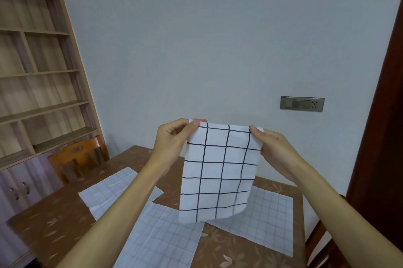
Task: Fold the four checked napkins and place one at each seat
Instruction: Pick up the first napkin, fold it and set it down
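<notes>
Brown flowered table (54, 219) low in the frame under a bare pale wall (218, 38), three flat napkins (165, 237) spread on it, and the fourth napkin (218, 171) hangs mid-frame above them, apparently doubled over. The danger here, I'd say, is that thin grip on the top corners: if one layer slips, the fold drops open or lands crooked. The left hand (174, 139) pinches the top left corner, the right hand (274, 150) pinches the top right, both raised level with forearms reaching up from the bottom edge.
</notes>
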{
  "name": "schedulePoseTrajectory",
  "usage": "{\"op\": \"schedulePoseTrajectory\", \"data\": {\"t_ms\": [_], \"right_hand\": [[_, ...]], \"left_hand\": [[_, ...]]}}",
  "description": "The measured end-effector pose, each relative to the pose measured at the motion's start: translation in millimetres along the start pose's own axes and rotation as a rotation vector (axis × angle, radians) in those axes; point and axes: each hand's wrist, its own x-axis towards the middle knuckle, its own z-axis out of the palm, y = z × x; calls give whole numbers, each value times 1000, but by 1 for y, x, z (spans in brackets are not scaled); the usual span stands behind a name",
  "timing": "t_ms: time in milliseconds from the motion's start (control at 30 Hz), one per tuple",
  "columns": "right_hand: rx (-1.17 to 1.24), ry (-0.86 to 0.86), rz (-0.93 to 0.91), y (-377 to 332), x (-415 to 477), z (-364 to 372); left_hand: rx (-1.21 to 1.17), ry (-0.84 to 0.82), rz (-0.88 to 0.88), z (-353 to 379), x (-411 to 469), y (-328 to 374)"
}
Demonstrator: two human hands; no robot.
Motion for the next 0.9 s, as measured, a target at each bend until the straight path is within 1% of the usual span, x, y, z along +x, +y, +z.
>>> {"op": "schedulePoseTrajectory", "data": {"t_ms": [100,200,267,367,467,567,633,700,800,833,900], "right_hand": [[21,18,-55,-3,0,0],[-50,53,-108,-6,1,-1],[-100,93,-130,-6,4,-1],[-106,170,-162,-3,8,-2],[-86,230,-166,-2,10,-1],[-73,243,-160,-3,11,-2],[-76,265,-166,-4,11,-4],[-60,301,-178,-7,10,-7],[-31,319,-198,-10,8,-12],[-34,320,-202,-9,8,-14],[-30,315,-201,-8,6,-15]], "left_hand": [[89,-12,72,-1,0,-3],[121,10,132,0,1,-5],[117,32,139,1,1,-7],[90,86,113,4,0,-8],[32,150,50,12,-1,-9],[-8,191,1,16,-3,-9],[41,157,0,17,-4,-10],[74,71,-49,19,-7,-9],[49,-57,-109,21,-12,-13],[42,-71,-101,22,-13,-14],[29,-45,-76,25,-13,-15]]}}
